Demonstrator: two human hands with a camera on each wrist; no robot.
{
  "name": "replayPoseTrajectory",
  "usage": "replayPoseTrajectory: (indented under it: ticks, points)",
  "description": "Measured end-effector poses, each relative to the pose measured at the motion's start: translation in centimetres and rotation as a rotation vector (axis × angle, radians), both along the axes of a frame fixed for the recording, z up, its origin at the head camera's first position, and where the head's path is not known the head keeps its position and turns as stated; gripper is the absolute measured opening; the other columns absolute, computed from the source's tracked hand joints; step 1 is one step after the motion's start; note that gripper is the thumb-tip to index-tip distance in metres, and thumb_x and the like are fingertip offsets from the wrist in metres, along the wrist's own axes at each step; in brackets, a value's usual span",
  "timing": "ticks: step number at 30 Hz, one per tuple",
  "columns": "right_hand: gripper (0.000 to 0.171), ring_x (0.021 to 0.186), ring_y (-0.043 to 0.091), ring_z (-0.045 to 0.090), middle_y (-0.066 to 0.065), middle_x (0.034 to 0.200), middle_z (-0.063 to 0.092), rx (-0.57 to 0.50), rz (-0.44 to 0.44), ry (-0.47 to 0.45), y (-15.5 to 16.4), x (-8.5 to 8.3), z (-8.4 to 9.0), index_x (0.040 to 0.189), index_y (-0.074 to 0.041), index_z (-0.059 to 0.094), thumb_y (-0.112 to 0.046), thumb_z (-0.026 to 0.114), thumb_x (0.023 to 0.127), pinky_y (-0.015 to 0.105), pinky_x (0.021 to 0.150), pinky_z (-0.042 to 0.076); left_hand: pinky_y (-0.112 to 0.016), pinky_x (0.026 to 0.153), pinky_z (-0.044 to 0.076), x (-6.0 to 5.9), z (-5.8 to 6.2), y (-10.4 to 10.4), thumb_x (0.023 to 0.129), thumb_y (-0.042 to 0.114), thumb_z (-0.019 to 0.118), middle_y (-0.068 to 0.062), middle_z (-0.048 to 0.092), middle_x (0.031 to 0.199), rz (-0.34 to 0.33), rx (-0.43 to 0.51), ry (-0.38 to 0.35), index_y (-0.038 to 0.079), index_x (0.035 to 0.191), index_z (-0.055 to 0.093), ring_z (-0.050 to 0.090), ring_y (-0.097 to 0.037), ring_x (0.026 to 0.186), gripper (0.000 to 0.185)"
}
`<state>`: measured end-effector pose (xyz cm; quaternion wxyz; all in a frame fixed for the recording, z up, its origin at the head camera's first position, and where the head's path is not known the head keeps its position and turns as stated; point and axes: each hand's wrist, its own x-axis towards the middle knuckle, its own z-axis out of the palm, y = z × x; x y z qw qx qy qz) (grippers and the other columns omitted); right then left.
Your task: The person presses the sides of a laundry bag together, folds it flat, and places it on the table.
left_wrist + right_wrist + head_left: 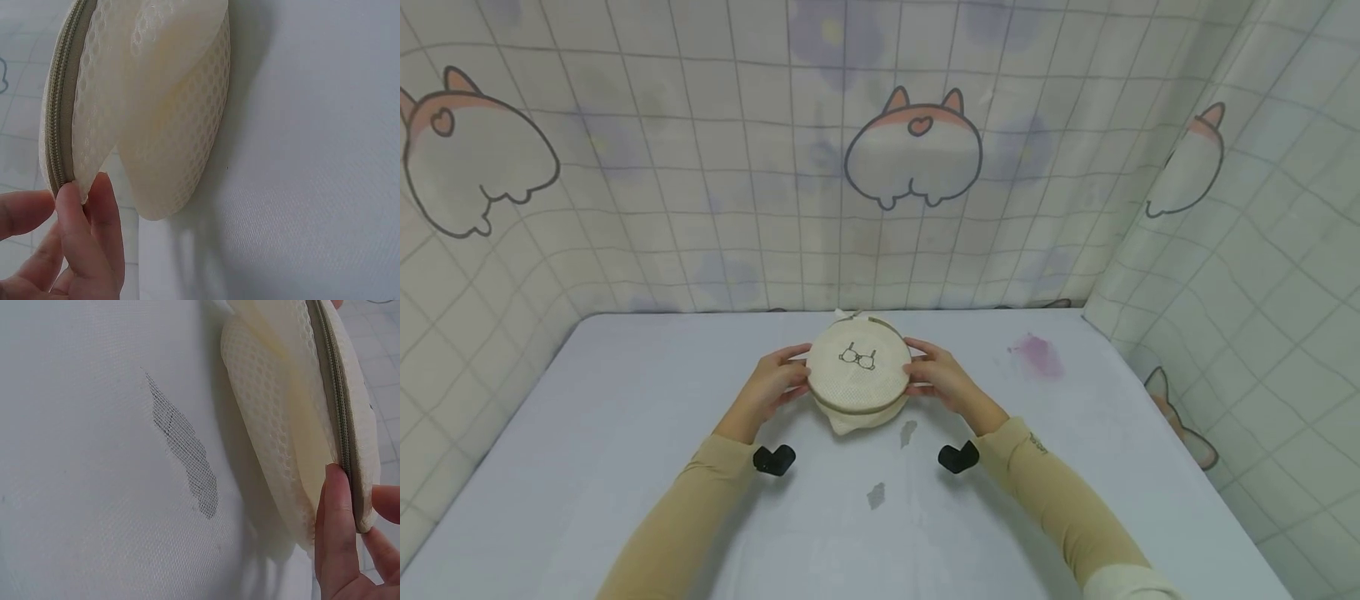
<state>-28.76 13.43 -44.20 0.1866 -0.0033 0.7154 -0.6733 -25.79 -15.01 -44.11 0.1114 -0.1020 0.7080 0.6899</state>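
A round cream mesh laundry bag [853, 387] with a small glasses drawing on its flat top is held between my two hands near the back of the table. My left hand [771, 385] pinches its left edge. In the left wrist view the fingers [76, 231] lie at the zipper [55, 125], and soft mesh folds hang beside it. My right hand [945, 381] grips the opposite edge, with a fingertip at the zipper [337, 381] in the right wrist view. The honeycomb mesh body [262, 400] sags below the zippered rim.
The white table [625, 400] bears two grey patches [876, 496] and a pink stain [1039, 356]. Grid-patterned curtains [737, 167] with cartoon animals stand behind and at both sides. A black device [773, 460] sits at the left wrist, another black device [958, 457] at the right.
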Motion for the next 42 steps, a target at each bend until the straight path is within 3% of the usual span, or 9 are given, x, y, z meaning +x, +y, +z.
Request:
replayPoseTrajectory:
  ticks: [42]
  points:
    - [0.066, 0.080, 0.015, 0.064, 0.020, 0.123, 0.057, 0.060, 0.013, -0.025, 0.19, -0.85, -0.36, 0.159, -0.007, 0.036, 0.006, 0.058, 0.098, 0.027, 0.070, 0.060, -0.018, 0.071, 0.053, -0.46, -0.85, 0.55, 0.097, -0.003, 0.055, -0.022, 0.054, 0.142, 0.015, -0.019, -0.011, 0.006, 0.153, 0.047, 0.059, -0.012, 0.088, 0.057]
